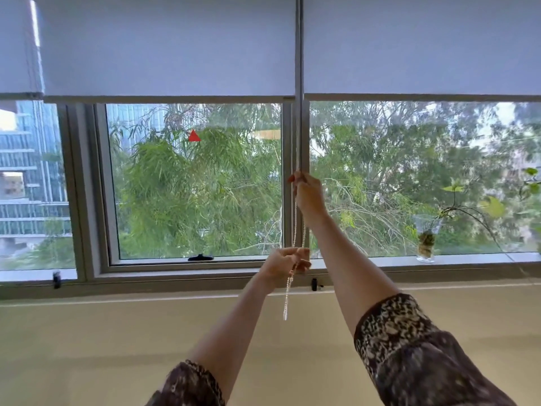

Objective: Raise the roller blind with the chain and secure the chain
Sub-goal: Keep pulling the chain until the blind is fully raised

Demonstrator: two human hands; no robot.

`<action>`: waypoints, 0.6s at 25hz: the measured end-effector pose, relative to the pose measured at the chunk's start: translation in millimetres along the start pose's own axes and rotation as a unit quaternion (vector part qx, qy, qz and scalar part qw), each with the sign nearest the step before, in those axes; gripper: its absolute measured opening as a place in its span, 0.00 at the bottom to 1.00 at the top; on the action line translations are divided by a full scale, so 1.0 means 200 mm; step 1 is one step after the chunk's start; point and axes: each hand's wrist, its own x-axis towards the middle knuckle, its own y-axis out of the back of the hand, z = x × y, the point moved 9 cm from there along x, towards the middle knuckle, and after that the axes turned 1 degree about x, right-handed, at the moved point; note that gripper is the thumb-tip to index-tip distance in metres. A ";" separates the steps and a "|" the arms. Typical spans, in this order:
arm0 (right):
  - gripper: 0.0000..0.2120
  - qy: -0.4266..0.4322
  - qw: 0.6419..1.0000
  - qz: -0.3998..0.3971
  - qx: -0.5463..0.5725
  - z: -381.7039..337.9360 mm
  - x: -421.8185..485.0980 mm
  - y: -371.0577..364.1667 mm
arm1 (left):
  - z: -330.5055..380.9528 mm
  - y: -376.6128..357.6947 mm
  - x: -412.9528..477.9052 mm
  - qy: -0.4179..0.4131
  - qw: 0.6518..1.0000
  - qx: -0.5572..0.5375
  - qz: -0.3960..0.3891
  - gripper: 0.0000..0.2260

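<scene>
Two pale grey roller blinds hang side by side, the left blind [167,48] and the right blind [421,45], both with their bottom bars about a quarter of the way down the view. A white bead chain [295,224] runs down the gap between them. My right hand [307,191] grips the chain high up, in front of the window mullion. My left hand [285,263] holds the chain lower down, near the sill, and the chain's loop [286,300] dangles below it.
A glass vase with a leafy cutting [426,241] stands on the sill at the right. Black window latches [200,257] [314,284] [57,278] sit along the frame. A red triangle sticker [193,136] is on the pane. A cream wall lies below the sill.
</scene>
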 end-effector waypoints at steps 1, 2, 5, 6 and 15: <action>0.14 0.001 1.000 -0.007 0.003 0.01 -0.02 -0.01 | 0.00 0.05 0.01 0.012 1.000 0.016 0.002 0.11; 0.15 0.002 1.000 -0.010 0.004 0.02 -0.03 -0.02 | 0.01 0.10 0.02 0.021 0.999 0.024 0.021 0.15; 0.15 0.009 1.000 -0.011 -0.012 0.07 -0.09 -0.01 | 0.18 0.22 0.06 -0.008 0.997 -0.021 0.078 0.22; 0.15 0.008 1.000 -0.012 -0.014 0.09 -0.10 -0.01 | 0.25 0.24 0.07 -0.028 0.995 -0.033 0.087 0.24; 0.15 -0.018 0.999 -0.015 -0.032 0.31 -0.31 -0.01 | 0.81 0.18 0.22 -0.101 0.984 -0.097 0.113 0.18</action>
